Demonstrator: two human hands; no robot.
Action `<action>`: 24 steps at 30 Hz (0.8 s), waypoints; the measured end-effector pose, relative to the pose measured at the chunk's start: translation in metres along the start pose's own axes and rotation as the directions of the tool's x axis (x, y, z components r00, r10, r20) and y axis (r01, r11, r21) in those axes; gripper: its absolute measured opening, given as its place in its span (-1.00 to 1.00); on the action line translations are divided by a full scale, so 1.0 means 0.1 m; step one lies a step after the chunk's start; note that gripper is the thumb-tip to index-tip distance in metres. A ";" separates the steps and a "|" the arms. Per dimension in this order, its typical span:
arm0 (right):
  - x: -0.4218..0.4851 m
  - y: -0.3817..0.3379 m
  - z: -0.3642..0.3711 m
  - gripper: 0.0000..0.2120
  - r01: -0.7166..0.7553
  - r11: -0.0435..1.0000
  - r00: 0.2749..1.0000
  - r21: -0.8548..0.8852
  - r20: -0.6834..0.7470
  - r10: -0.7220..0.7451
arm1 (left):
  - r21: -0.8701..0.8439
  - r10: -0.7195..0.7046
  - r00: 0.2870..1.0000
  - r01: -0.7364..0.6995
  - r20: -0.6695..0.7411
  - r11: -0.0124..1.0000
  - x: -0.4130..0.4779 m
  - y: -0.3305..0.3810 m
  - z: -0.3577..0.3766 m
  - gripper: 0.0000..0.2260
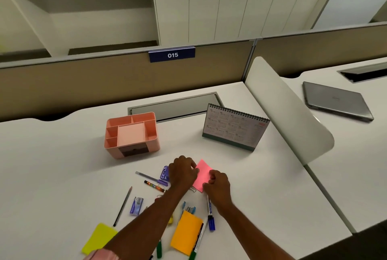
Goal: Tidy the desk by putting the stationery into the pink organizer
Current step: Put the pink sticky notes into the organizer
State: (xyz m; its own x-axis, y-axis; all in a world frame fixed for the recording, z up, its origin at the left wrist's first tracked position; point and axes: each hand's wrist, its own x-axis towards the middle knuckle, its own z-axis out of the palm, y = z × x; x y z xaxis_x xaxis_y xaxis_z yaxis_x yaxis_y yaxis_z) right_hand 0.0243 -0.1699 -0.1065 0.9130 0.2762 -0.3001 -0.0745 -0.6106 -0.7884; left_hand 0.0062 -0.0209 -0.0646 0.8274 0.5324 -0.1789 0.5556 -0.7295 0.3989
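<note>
Both hands are on the pink sticky pad (202, 173), which lies on the white desk (62, 165) in front of the person. The left hand (182, 170) is curled over the pad's left edge, and its fingertips touch the paper. The right hand (217, 183) is bent at the pad's near right corner, with the fingers tucked in against it. I cannot tell if the pad is lifted or still flat. The pink organizer (132, 134) stands farther back and to the left, well apart from the hands. Its top pockets look bare. Pens, a pencil (123, 206), an orange pad (186, 232) and a yellow pad (99, 237) lie nearer the person.
</note>
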 end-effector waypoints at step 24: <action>0.29 -1.68 -0.03 -0.95 0.506 0.862 0.862 0.012 0.016 -0.507 | -0.637 -0.171 0.963 -0.003 -0.211 0.771 -0.06 -0.91 -1.14 -0.87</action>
State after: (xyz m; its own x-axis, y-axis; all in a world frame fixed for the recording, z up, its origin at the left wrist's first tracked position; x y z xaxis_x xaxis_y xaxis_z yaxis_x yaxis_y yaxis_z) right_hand 0.0648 -0.0613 0.0188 0.8184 0.5593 0.1320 0.3934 -0.3777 -0.8382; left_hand -0.0589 0.0918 0.0029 0.6843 0.7275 -0.0508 0.3736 -0.2899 0.8811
